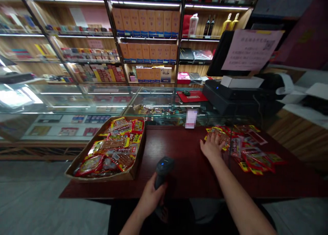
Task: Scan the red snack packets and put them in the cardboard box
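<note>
My left hand point(151, 196) is wrapped round the handle of a dark barcode scanner point(165, 166), its head raised above the table's front edge. Over on the right, my right hand point(213, 146) lies with fingers spread on a clear-fronted snack packet point(222, 136) with red and yellow edges. Beside that hand, several more snack packets point(252, 154) lie in a loose, overlapping pile. To the left stands an open cardboard box point(140, 149) filled with similar packets point(115, 142). The underside of my right hand is hidden.
A dark red wooden table point(184, 180) bears all this. Behind it runs a glass display counter point(102, 98) with a red mat point(192, 96) on top. At right stand a monitor point(217, 53) with a paper sheet and a black cash drawer point(230, 94). Stocked shelves point(148, 38) line the wall.
</note>
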The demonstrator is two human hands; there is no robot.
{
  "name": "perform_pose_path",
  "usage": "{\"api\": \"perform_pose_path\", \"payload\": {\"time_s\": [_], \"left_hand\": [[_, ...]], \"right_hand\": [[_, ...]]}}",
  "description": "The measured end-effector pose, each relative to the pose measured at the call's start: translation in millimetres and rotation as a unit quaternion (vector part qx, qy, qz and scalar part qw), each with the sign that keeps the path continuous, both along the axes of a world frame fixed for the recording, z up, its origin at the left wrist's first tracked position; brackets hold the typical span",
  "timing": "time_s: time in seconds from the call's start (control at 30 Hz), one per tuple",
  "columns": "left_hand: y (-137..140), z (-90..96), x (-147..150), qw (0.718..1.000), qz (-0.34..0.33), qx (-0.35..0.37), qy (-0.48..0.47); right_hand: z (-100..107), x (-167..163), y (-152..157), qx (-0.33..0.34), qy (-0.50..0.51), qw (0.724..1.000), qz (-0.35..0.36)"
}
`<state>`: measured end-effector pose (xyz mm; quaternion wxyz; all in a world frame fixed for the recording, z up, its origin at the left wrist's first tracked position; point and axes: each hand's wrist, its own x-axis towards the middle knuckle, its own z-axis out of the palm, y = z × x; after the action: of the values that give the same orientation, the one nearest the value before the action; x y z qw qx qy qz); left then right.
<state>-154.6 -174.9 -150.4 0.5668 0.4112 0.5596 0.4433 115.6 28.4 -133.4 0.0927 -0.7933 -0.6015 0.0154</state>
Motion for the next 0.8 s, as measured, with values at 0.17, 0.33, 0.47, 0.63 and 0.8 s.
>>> {"api": "perform_pose_path", "payload": {"time_s": [0.17,0.33,0.47,0.63,0.8], "left_hand": [[0,1.6,2,1.000,0.019,0.001,0.015],[-1,4.3,2,1.000,0.009,-0.004,0.020],[-2,4.9,1,1.000,0.001,-0.004,0.019],[-1,0.5,0,1.000,-0.014,-0.003,0.015],[-2,-1.6,-1,1.000,-0.016,-0.006,0.019]], "right_hand": [[-34,7,-35,0.027,-0.028,0.993,0.110],[-42,-13,-66,0.075,0.057,0.989,0.113],[-39,-13,-59,0.089,0.120,0.981,0.119],[-24,-16,-41,0.041,0.117,0.978,0.167],[-1,-21,-18,-0.038,0.083,0.954,0.286]]}}
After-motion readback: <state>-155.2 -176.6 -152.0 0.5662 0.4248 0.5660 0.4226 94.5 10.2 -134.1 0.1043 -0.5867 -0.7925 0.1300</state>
